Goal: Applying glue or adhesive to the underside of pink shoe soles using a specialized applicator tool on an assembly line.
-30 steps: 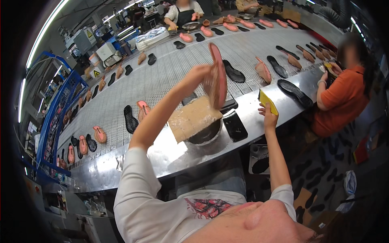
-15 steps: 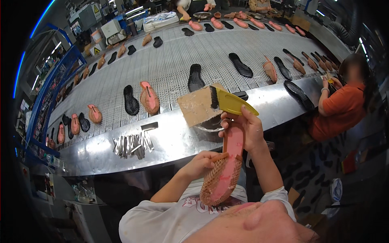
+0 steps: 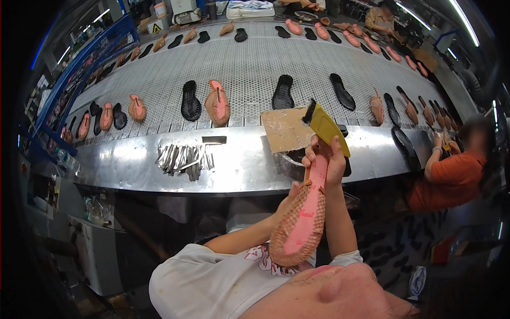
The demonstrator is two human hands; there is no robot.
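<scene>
A woven tan shoe (image 3: 280,237) with a pink sole-shaped face is held before my chest, wide end toward me. At its narrow end, my right hand (image 3: 333,162) is closed, gripping both the shoe and the yellow handle of a brush (image 3: 330,129). The brush's dark bristles point up and left, beside the right edge of a glue-stained cardboard piece (image 3: 284,129). My left hand (image 3: 289,199) is closed on the shoe's left side; most of its fingers are hidden behind the shoe. Below the cardboard sits a dark container (image 3: 291,166), partly covered.
A metal ledge (image 3: 239,173) edges the perforated conveyor (image 3: 255,58). Thin metal strips (image 3: 183,162) lie in a heap on the ledge. Black soles (image 3: 190,101) and woven shoes (image 3: 218,103) stand in rows. A co-worker in orange (image 3: 451,178) sits at the right.
The brush has moved right from over the cardboard and tilts more steeply. My left hand has slid partly behind the shoe, which is turned slightly. The whole view has shifted.
</scene>
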